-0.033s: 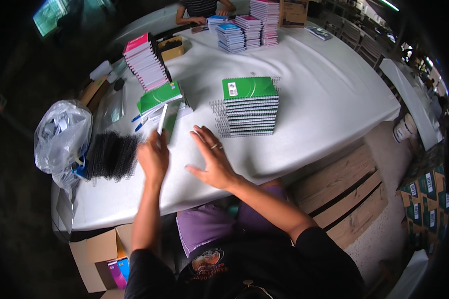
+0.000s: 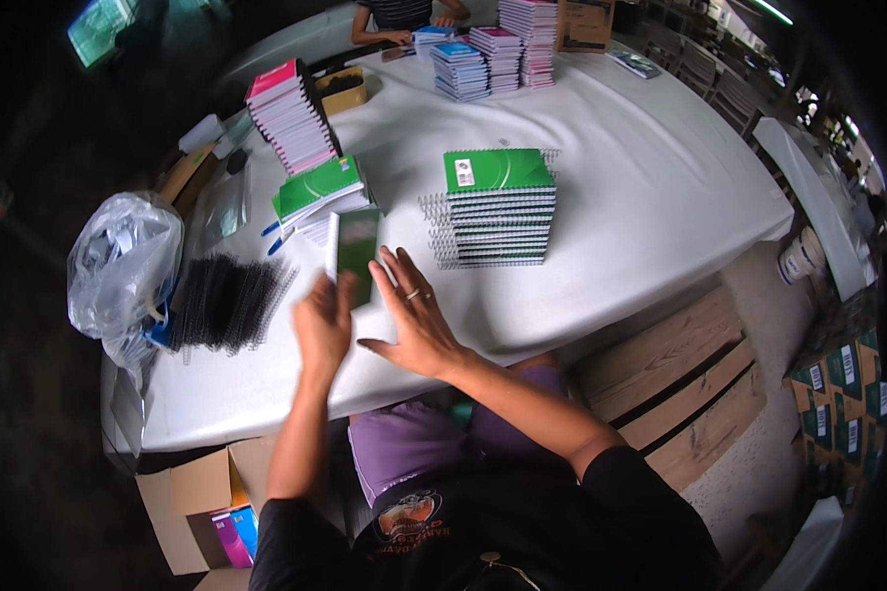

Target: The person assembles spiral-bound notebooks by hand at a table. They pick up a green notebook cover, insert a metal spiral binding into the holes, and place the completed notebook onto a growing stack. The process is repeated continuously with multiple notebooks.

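My left hand (image 2: 323, 320) is closed on the lower left edge of a green-covered notebook (image 2: 358, 246), held tilted above the table. My right hand (image 2: 416, 320), with a ring on one finger, has its fingers spread along the notebook's right edge; whether they touch it I cannot tell. Beyond the held notebook lies a small pile of green notebooks (image 2: 317, 184). A neat stack of green notebooks (image 2: 501, 207) with spiral wires jutting out at its sides stands to the right of my hands. Black spiral binding coils (image 2: 225, 303) lie in a heap left of my left hand.
Two blue pens (image 2: 276, 243) and a clear plastic bag (image 2: 123, 266) are at the left. Farther back stand pink notebooks (image 2: 291, 118), a yellow container (image 2: 342, 91) and blue and pink stacks (image 2: 460, 74) near another person's hands (image 2: 399, 37). An open carton (image 2: 182, 492) sits below the table's left edge.
My left hand has moved right with the notebook, whose green cover now turns more toward me. The right hand has barely moved, and the notebook is now beside its fingertips.
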Demonstrator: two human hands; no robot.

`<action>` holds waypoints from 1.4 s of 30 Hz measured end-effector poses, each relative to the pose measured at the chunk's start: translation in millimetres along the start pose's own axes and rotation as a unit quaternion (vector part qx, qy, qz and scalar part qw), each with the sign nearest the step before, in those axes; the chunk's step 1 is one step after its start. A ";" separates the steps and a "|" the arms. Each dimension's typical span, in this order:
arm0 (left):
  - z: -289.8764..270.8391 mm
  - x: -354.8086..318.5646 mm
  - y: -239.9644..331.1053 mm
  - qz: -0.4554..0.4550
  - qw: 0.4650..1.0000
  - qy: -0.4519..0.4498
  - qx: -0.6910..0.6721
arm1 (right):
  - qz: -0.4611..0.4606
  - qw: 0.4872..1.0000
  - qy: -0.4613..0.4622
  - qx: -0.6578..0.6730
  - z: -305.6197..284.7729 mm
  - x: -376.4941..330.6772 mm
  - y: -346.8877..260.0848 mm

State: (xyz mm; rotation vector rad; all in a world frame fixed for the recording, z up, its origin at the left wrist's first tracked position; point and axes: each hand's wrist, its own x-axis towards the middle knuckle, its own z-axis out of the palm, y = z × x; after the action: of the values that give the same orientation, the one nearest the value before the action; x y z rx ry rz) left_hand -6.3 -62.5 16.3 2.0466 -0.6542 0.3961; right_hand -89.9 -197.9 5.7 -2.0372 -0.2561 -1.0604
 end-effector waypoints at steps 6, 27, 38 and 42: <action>-18.8 -7.9 18.3 0.005 0.998 0.053 -0.021 | 0.212 0.928 -0.102 0.288 -16.0 -16.6 43.7; -17.9 13.2 -88.2 -0.102 0.983 -0.129 -0.087 | 0.237 0.896 -0.141 0.348 -22.3 -21.4 76.0; -17.0 13.7 -33.9 -0.214 0.920 -0.284 -0.164 | 0.236 0.911 -0.146 0.304 -21.6 -26.1 78.3; -21.0 27.3 -30.0 -0.026 0.961 -0.244 -0.126 | 0.211 0.921 -0.153 0.291 -21.7 -24.4 75.3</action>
State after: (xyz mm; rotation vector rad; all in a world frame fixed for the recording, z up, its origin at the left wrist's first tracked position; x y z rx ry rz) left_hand 32.9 -39.6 20.9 1.9147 -0.8917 -0.2281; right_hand -80.3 -258.8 -48.5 -1.5964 -0.2404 -0.3346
